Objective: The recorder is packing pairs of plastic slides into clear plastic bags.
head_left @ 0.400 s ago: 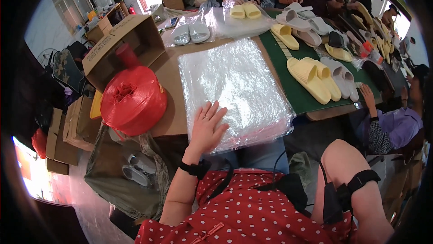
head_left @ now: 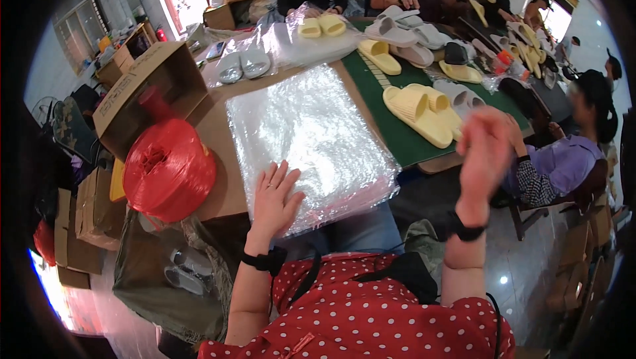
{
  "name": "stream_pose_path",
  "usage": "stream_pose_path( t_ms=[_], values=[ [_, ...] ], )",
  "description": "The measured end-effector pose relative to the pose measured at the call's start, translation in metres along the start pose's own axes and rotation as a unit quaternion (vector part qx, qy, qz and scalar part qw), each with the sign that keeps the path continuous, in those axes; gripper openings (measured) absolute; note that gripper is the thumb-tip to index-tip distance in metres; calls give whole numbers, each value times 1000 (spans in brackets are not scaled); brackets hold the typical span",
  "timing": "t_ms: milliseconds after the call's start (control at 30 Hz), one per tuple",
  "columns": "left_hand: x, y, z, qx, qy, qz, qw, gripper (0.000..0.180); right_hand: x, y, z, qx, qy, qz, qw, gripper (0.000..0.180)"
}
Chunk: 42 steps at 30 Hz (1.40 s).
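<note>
Left hand (head_left: 275,200) lies flat on the clear plastic bags (head_left: 308,137); right hand (head_left: 485,153) hangs raised, blurred.

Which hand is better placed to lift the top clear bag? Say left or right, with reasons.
Left, probably. The left hand lies flat on the stack of clear plastic bags at its near edge; the right hand is raised in the air beside the table, blurred, touching nothing.

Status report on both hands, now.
Left hand flat on plastic bag stack. Right hand raised, blurred, empty. Yellow slippers beyond it.

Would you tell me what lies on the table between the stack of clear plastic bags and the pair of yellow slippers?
In the head view, only a bare strip of green mat separates the stack of clear plastic bags from the pair of yellow slippers.
</note>
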State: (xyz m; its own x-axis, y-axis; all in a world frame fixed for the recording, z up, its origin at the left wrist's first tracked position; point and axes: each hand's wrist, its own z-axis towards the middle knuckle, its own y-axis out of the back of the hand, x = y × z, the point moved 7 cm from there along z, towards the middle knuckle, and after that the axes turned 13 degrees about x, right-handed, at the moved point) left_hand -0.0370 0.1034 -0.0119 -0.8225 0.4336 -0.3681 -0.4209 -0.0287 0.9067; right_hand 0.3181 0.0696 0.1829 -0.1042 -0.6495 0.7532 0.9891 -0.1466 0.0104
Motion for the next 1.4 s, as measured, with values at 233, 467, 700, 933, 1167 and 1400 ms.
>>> stream_pose_path(
  t_ms=[233, 467, 700, 933, 1167, 1400],
  values=[
    [-6, 0, 3, 15, -8, -3, 1000, 50, -240, 105, 33, -29, -203, -604, 770, 51],
    [-10, 1, 4, 17, -21, -3, 1000, 49, -292, 106, 46, 121, -386, -616, 676, 55],
    [-11, 3, 3, 10, -9, 1, 1000, 47, -274, 54, 45, 184, -286, -500, 796, 46],
    [-14, 4, 4, 16, -4, 0, 1000, 48, -287, 53, 42, 165, -241, -548, 784, 47],
    [-6, 5, 10, 54, -1, -41, 998, 52, -278, 42, 24, 194, -224, -567, 769, 41],
    [-15, 12, 9, 90, 28, -18, 995, 71, -275, 34, 22, 147, -222, -579, 771, 56]
  ],
)
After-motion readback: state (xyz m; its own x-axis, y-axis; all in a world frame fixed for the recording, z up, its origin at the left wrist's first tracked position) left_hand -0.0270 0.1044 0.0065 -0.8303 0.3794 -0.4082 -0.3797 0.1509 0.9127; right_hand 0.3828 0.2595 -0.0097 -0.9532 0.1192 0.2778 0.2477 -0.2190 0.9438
